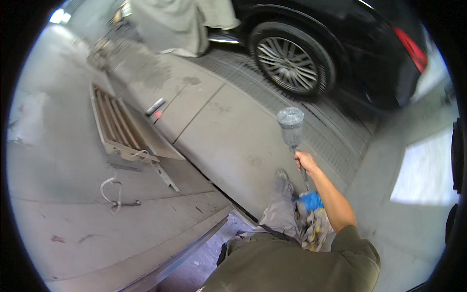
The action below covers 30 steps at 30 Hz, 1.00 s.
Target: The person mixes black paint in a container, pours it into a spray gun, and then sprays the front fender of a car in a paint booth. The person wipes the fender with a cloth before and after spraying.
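My right hand [306, 162] is wrapped round the grip of a paint spray gun [291, 130], held out in front of me at the right. A clear cup with a greyish lid sits on top of the gun. Below the fist, the end of the grip points down toward my leg. The gun is apart from the black car [360, 46], whose spoked wheel [287, 64] stands beyond it. My left hand and forearm do not show.
Grey cloth [170, 24] drapes part of the car. An open lamp-like panel [119, 126] stands out from the left wall, above a hanging hook [127, 203]. A small cylinder [155, 105] lies on the floor. Crumpled stained material [316, 228] and a blue item [311, 201] are beside my leg.
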Each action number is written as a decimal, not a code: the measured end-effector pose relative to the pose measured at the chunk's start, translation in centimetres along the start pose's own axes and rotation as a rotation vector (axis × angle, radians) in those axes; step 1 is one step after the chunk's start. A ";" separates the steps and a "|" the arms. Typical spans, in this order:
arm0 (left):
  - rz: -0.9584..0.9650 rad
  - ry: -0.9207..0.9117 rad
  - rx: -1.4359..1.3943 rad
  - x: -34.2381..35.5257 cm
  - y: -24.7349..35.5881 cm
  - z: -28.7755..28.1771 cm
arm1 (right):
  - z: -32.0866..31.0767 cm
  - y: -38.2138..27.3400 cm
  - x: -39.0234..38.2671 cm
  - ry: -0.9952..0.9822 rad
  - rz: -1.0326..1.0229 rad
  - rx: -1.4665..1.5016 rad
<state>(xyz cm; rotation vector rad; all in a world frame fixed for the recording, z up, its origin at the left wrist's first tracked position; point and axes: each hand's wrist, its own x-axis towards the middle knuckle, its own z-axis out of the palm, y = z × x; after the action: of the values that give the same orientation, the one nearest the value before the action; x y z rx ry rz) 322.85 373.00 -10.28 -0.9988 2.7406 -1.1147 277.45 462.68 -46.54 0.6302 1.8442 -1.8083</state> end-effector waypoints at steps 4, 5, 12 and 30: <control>-0.122 -0.236 -0.225 -7.1 14.0 -4.6 | -0.6 -8.7 5.1 -0.086 0.186 -0.176; -0.152 -0.301 -0.305 -8.7 17.7 -5.5 | -0.2 -10.6 5.8 -0.094 0.250 -0.190; -0.354 -0.668 -0.749 -11.1 41.9 -16.9 | 8.5 -24.9 14.7 -0.300 0.318 -0.442; -0.802 -1.299 -1.042 19.2 64.6 -24.0 | 36.3 -46.9 36.4 -0.871 0.234 -0.789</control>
<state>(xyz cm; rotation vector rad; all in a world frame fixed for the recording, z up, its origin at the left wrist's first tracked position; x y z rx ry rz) 265.87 411.91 -29.23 -1.9282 1.5775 0.9787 220.37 425.19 -33.21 -0.2179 1.5517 -0.8315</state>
